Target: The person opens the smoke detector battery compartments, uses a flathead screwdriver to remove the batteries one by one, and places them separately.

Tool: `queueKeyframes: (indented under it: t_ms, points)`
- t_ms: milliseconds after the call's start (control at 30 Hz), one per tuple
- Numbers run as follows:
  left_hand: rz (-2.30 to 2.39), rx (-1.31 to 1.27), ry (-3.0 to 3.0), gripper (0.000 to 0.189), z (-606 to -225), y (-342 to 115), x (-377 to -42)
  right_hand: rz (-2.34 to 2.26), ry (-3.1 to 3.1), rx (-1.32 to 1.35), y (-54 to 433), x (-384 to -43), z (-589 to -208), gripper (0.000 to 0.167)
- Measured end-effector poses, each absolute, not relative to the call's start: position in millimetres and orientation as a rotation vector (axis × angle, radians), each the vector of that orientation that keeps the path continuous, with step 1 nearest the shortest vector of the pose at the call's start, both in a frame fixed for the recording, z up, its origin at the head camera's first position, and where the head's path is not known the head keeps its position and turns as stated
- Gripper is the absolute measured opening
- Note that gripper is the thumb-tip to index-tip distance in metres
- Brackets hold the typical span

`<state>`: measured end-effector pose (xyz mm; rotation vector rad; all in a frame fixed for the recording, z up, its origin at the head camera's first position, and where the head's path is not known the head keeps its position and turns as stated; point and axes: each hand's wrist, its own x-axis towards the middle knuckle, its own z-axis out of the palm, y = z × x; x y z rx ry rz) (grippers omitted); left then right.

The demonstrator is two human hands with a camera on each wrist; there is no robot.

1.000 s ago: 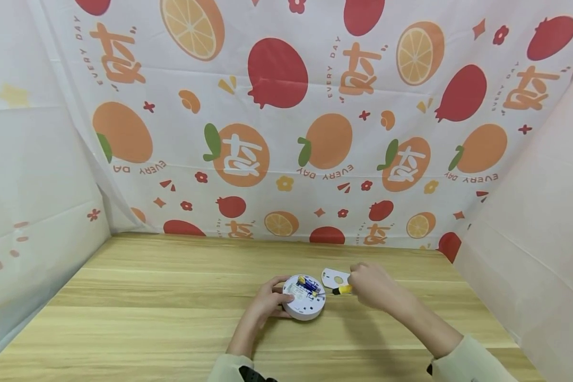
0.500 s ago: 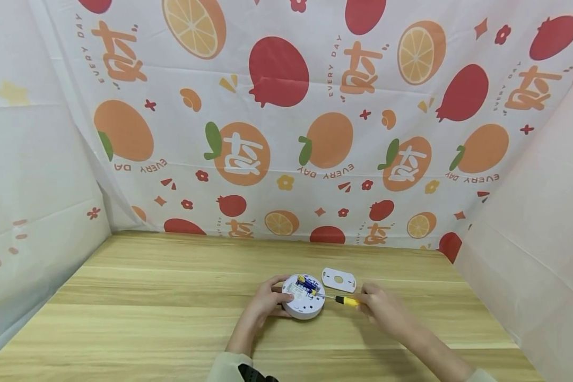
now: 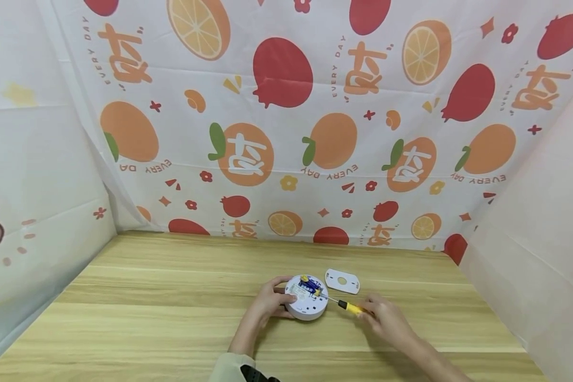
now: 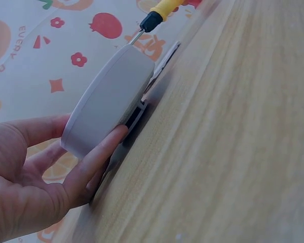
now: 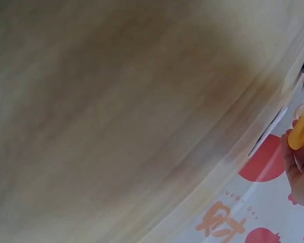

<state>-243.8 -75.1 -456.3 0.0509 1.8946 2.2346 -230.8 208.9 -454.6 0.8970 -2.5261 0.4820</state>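
Head view, inspected from left to right: wood-grain table (image 3: 172, 307) at far left, fruit-print sheet (image 3: 196, 159) behind. Next, left hand (image 3: 269, 300) at the left side of a round white housing (image 3: 299, 303), thumb on the upper face near the rim, other fingers round the side and below; clamped on the housing. Clearance between housing and table: cannot tell. Set in the housing's upper face, toward the far side: blue-and-yellow insert (image 3: 309, 286), finer detail not legible. Beyond the housing and to its right: white plate (image 3: 334, 279) with a central hole, lying flat on the table, very near the housing; touching or apart, cannot tell. Then screwdriver (image 3: 347, 305), yellow handle with black collar, shaft slanting up-left to the right-hand end of the insert. Tip contact: cannot tell; shaft end hidden behind the rim in left wrist view. At far right: right hand (image 3: 385, 318), fingers curled round the yellow handle, partly cut off in right wrist view. Step in hand, by judgement: working the tip at the insert's end. Recommended: brace the housing firmly, with left thumb out of the tip's line; seat the tip squarely; apply small, gradual pressure; avoid levering on the rim, for risk of skidding toward the thumb.
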Motion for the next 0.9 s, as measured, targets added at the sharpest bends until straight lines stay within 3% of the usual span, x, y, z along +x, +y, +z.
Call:
queueKeyframes:
  t_ms: [900]
  points:
    - [2.243,0.054,1.896,0.056,-461.0,-74.6,-246.9,0.656,-2.39,0.912,204.6,-224.5,-457.6,0.024]
